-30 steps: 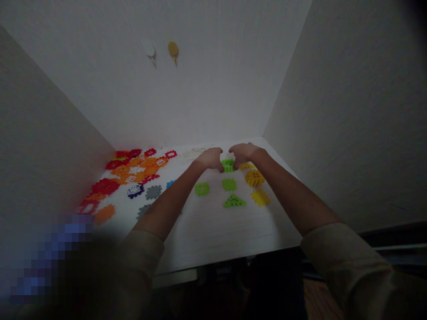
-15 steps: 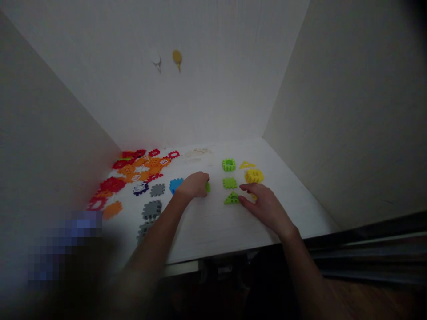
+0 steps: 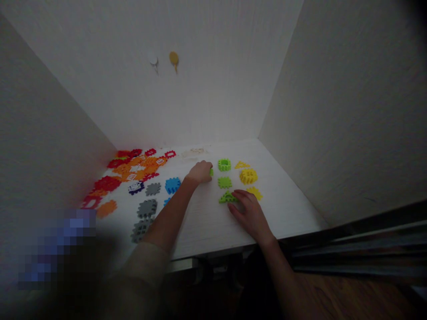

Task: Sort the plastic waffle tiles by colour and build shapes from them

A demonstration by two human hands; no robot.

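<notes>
The left hand point(image 3: 200, 172) grips a mostly hidden light-green plastic piece point(image 3: 211, 172); well apart, the right hand point(image 3: 249, 211), fingers parted, is at the right end of a lime-green plastic triangle point(image 3: 225, 198) on the white table point(image 3: 207, 233), apex pointing away, long base running left-right.

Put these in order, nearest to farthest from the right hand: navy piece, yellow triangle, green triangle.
1. Green triangle: right beside the right hand.
2. Yellow triangle: farther back.
3. Navy piece: far off to the left.
</notes>
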